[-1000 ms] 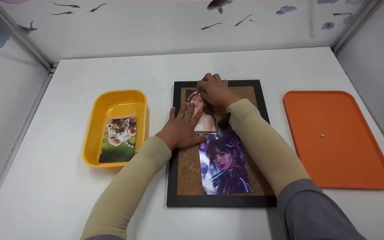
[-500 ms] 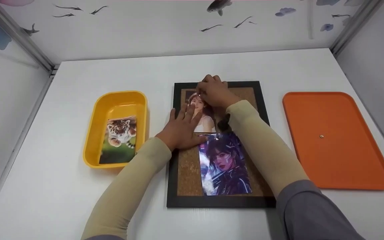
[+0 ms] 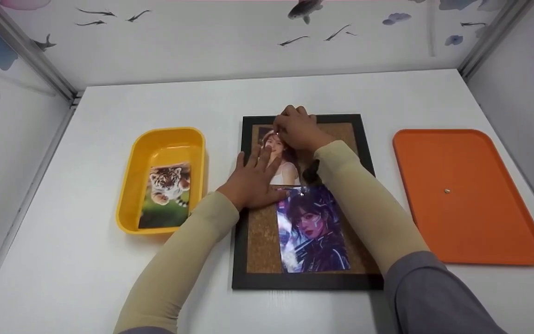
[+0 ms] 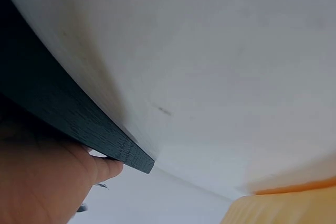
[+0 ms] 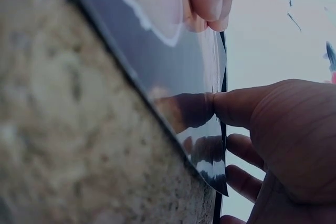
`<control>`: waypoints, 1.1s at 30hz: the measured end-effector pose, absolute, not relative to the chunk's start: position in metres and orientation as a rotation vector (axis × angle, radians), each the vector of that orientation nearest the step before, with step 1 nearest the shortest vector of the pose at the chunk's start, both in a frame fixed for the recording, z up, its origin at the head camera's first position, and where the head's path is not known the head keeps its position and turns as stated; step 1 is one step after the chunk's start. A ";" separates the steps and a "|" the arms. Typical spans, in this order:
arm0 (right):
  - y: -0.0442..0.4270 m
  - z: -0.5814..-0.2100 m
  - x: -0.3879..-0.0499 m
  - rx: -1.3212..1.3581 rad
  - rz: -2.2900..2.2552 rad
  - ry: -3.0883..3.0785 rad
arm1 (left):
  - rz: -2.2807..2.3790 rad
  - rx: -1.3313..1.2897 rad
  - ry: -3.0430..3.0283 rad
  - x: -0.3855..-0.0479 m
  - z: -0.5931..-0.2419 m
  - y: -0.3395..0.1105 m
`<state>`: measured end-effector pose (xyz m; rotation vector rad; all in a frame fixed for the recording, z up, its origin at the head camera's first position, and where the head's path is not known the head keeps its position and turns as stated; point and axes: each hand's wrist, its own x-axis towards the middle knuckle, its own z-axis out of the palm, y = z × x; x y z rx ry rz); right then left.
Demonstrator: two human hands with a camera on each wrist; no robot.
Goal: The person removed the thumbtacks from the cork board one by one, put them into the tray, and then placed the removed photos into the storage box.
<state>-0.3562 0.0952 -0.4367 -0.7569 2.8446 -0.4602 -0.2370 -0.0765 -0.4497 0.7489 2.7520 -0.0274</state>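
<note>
My left hand (image 3: pixel 255 178) lies with fingers spread over a portrait photo (image 3: pixel 287 172) on a black-framed corkboard (image 3: pixel 264 241). In the left wrist view, part of this hand (image 4: pixel 47 182) shows beside the black frame edge (image 4: pixel 105 135). At the photo's top, my right hand (image 3: pixel 301 127) is curled, its thumb pressing by a shiny thumbtack (image 3: pixel 277 133). The right wrist view shows the thumb (image 5: pixel 236 106) against the glossy photo (image 5: pixel 184 72); no tack is distinguishable there. Below lies a purple photo (image 3: pixel 313 236) with another thumbtack (image 3: pixel 302 194) at its top.
To the left stands a yellow bin (image 3: pixel 125 195) holding a tiger photo (image 3: pixel 167 195). An orange tray (image 3: pixel 471 227) lies on the right, with one small thumbtack (image 3: pixel 447 190) on it. White panels with fish prints border the white table (image 3: pixel 63 260).
The head view has tilted slightly, so everything sits a little lower in it. Both hands stay in the same place on the portrait photo.
</note>
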 end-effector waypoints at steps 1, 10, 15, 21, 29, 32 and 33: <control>0.095 -0.437 -0.356 -0.756 -0.457 2.844 | -0.026 0.748 2.752 -0.237 -0.450 -0.076; 0.094 -0.438 -0.357 -0.763 -0.461 2.853 | -0.036 0.714 2.746 -0.237 -0.451 -0.075; 0.094 -0.438 -0.357 -0.757 -0.451 2.856 | -0.035 0.712 2.741 -0.238 -0.452 -0.075; 0.094 -0.439 -0.357 -0.757 -0.450 2.856 | -0.042 0.718 2.735 -0.238 -0.452 -0.075; 0.095 -0.439 -0.357 -0.766 -0.458 2.859 | -0.049 0.730 2.738 -0.238 -0.450 -0.075; 0.095 -0.440 -0.357 -0.766 -0.457 2.858 | -0.045 0.732 2.742 -0.237 -0.450 -0.075; 0.095 -0.440 -0.357 -0.763 -0.460 2.858 | -0.042 0.733 2.743 -0.237 -0.451 -0.075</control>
